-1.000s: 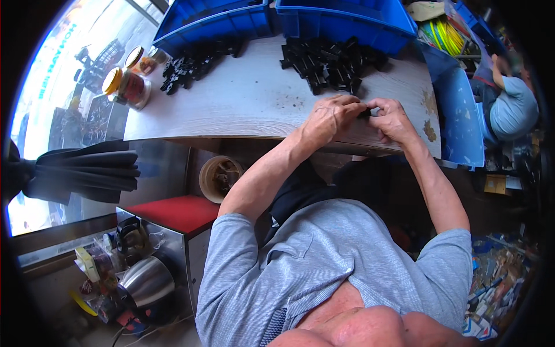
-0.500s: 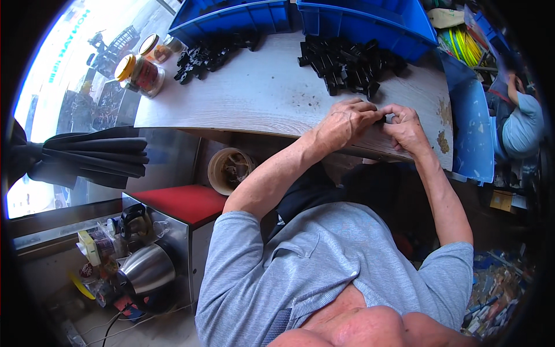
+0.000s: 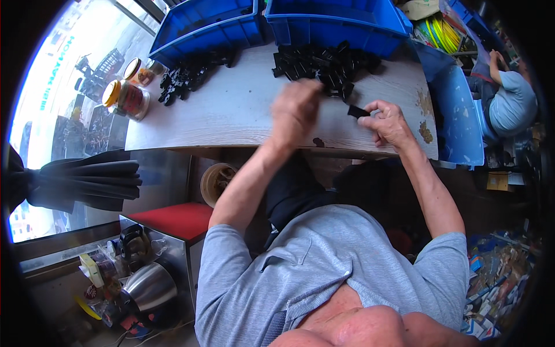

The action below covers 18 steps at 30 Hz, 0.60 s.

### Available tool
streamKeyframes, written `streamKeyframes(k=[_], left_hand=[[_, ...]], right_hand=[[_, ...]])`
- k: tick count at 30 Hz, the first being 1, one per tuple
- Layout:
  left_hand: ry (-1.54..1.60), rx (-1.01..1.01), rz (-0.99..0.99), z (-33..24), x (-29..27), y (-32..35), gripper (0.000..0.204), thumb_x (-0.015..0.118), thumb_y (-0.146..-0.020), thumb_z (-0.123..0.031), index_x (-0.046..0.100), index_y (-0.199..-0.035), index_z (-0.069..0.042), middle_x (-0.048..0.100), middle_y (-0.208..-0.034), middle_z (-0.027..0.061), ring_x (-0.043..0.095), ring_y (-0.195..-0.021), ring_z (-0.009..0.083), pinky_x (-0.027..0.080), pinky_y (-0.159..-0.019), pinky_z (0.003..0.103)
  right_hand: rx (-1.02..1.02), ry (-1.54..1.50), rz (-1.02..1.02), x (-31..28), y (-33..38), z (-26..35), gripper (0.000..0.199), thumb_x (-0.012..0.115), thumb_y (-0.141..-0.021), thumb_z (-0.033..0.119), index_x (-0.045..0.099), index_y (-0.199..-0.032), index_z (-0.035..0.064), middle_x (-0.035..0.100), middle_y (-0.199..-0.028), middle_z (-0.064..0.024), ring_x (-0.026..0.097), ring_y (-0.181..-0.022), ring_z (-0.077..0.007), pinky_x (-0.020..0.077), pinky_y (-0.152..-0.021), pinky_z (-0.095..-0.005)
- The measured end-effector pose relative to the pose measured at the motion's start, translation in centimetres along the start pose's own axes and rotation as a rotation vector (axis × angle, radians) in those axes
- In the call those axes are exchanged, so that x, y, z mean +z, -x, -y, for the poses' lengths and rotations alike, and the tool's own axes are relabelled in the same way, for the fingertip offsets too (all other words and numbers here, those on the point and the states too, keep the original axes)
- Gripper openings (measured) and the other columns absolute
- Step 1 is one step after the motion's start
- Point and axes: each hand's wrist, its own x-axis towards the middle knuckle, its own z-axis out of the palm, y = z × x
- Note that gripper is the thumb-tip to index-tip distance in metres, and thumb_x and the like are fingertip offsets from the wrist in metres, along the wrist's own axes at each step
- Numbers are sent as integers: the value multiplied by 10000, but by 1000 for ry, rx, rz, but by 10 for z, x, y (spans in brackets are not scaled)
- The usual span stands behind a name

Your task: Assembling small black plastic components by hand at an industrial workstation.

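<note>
Between the thumb and fingers of my right hand is a small black plastic part, held just above the table's near right side. My left hand is smeared by motion over the middle of the table, apart from the right one; its fingers do not show clearly. Just beyond my hands lies a heap of black plastic parts. Farther left spreads another pile of smaller black parts.
Two blue bins, one left and one right, stand along the table's far edge. Jars with lids sit at the left. A light blue container adjoins the right edge. Another person sits beyond it.
My hands have come apart. The left one has moved left, away from the right, which keeps a black plastic part in its fingers. The whole view has shifted slightly.
</note>
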Motion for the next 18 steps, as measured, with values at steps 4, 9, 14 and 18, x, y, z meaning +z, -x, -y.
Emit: streamKeyframes(k=[4, 9, 14, 18], left_hand=[[-570, -244, -133, 91, -52, -31, 342, 733, -850, -156, 683, -1183, -96, 696, -1161, 146, 633, -1047, 370, 507, -914, 451], [-758, -298, 48, 155, -63, -37, 295, 691, -866, -207, 708, -1143, -108, 689, -1182, 117, 624, -1057, 352, 519, -912, 452], [-590, -279, 56, 154, -66, -34, 295, 674, -868, -151, 719, -1158, -126, 682, -1218, 102, 632, -1077, 344, 508, -939, 449], [-637, -248, -144, 157, -64, -36, 278, 660, -866, -133, 727, -1135, -119, 703, -1149, 108, 636, -1059, 344, 507, -938, 442]], right_hand=[[37, -245, -221, -29, -8, -5, 367, 788, -847, 199, 633, -1133, 29, 502, -544, 8, 525, -411, -107, 497, -392, -257], [3, -397, -629, -109, -45, -29, 467, 799, -849, 236, 634, -1265, 101, 530, -591, -9, 608, -539, -162, 596, -543, -355], [39, -308, -622, -107, -55, -22, 509, 760, -868, 192, 598, -1347, 136, 520, -603, -19, 596, -543, -164, 591, -541, -348], [41, -128, -445, -93, -72, -14, 544, 729, -873, 151, 561, -1390, 149, 507, -610, -16, 572, -510, -151, 571, -510, -342]])
